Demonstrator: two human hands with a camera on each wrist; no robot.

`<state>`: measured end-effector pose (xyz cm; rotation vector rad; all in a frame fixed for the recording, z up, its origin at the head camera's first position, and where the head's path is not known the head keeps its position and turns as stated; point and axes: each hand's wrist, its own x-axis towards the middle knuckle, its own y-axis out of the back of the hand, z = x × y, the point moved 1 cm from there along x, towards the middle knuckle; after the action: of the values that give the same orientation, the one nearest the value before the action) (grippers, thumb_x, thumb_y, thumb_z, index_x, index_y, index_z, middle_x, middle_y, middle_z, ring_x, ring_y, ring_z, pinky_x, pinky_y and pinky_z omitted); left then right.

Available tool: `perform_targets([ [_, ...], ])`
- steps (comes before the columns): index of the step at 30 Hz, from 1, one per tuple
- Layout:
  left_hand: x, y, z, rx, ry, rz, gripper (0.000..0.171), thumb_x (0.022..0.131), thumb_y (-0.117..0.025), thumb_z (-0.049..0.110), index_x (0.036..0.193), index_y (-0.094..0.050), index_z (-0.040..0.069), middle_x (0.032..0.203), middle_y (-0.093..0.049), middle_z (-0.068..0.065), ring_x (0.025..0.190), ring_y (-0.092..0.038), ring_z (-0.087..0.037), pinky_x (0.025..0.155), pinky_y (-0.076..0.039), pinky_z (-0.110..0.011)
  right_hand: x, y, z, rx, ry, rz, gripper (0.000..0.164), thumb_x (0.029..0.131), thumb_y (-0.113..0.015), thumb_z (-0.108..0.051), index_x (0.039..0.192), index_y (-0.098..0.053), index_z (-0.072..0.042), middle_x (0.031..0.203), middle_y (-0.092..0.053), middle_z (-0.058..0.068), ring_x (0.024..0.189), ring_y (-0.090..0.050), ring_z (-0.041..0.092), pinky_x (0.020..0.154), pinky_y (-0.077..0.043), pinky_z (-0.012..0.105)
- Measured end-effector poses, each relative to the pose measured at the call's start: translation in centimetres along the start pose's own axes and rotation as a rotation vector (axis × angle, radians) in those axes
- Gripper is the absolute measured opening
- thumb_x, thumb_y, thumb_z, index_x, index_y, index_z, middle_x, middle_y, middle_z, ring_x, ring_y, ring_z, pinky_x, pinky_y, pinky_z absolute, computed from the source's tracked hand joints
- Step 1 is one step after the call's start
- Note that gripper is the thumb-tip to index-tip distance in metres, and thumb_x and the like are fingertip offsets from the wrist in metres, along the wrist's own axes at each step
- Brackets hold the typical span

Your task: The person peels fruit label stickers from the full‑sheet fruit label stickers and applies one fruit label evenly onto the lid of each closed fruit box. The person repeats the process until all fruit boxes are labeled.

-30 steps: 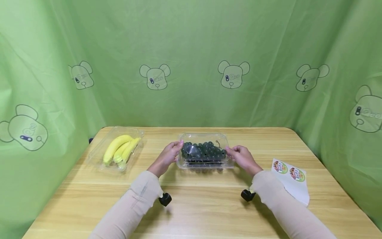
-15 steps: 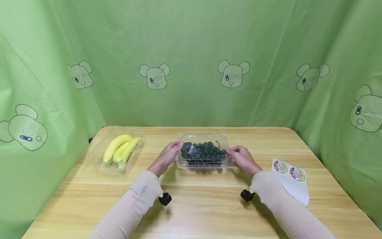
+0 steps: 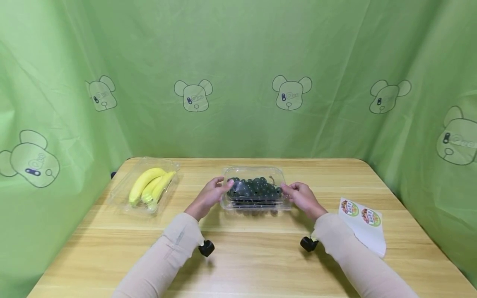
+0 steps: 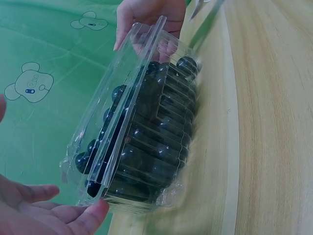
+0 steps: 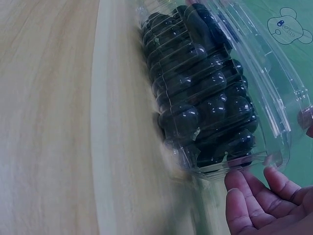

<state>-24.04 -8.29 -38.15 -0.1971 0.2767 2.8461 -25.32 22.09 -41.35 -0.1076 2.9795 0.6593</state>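
A clear plastic clamshell box (image 3: pixel 257 203) with its lid closed lies between my hands at the middle of the table. Dark green grapes (image 3: pixel 257 188), with a brown stem at the right, fill it; several are pressed against the ribbed wall in both wrist views. My left hand (image 3: pixel 210 194) is at the left end, a fingertip touching the rim (image 4: pixel 102 203), thumb lifted away from the other fingers. At the right end, my right hand (image 3: pixel 302 196) pinches the rim, fingers below and thumb above. Whether the base touches the table cannot be told.
Another clear clamshell box (image 3: pixel 119 190) with yellow bananas (image 3: pixel 150 186) stands at the back left of the wooden table (image 3: pixel 253 256). On the right lies a white sticker sheet (image 3: pixel 367 236) with two round fruit labels (image 3: pixel 371 217). Green curtains (image 3: pixel 238 124) enclose the table.
My left thumb has come off the box's left edge and now reaches out over the lid's corner. The right hand and the grape box have stayed in place.
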Motion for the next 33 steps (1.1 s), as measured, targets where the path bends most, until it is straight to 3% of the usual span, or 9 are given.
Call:
perform_targets([
  [5,-0.2,-0.1,-0.3,0.057,0.011,0.007,0.084,0.089,-0.066,0.047,0.151,-0.028,0.006,0.153,-0.026,-0.025,0.137,-0.03,-0.044,0.11,-0.026,-0.061,0.1,-0.1,0.2,-0.006,-0.014,-0.005,0.049,0.098,-0.053,-0.044,0.11,-0.05,0.004,0.105,-0.06,0.013,0.093,-0.058,0.023,0.086,-0.051,0.034],
  [15,0.1,-0.7,0.0,0.119,0.032,0.031,0.085,0.085,-0.074,0.037,0.152,-0.028,0.012,0.151,-0.033,-0.023,0.135,-0.034,-0.042,0.109,-0.03,-0.06,0.2,0.3,0.2,0.015,0.002,-0.016,0.045,0.1,-0.052,-0.041,0.108,-0.049,0.003,0.107,-0.059,0.016,0.094,-0.058,0.022,0.085,-0.053,0.032],
  [25,0.3,-1.1,0.0,0.143,0.03,0.048,0.087,0.085,-0.075,0.03,0.154,-0.023,0.017,0.151,-0.032,-0.025,0.136,-0.033,-0.043,0.109,-0.03,-0.059,0.1,0.4,-0.1,0.01,-0.003,-0.014,0.044,0.1,-0.052,-0.038,0.11,-0.048,0.004,0.108,-0.059,0.016,0.095,-0.058,0.023,0.086,-0.052,0.034],
  [33,0.3,-1.4,-0.1,0.178,0.019,0.024,0.086,0.087,-0.074,0.031,0.155,-0.023,0.021,0.155,-0.024,-0.021,0.135,-0.031,-0.047,0.108,-0.028,-0.063,0.1,0.3,0.1,0.017,-0.014,-0.025,0.045,0.099,-0.053,-0.04,0.111,-0.047,0.003,0.105,-0.058,0.015,0.091,-0.057,0.021,0.081,-0.052,0.031],
])
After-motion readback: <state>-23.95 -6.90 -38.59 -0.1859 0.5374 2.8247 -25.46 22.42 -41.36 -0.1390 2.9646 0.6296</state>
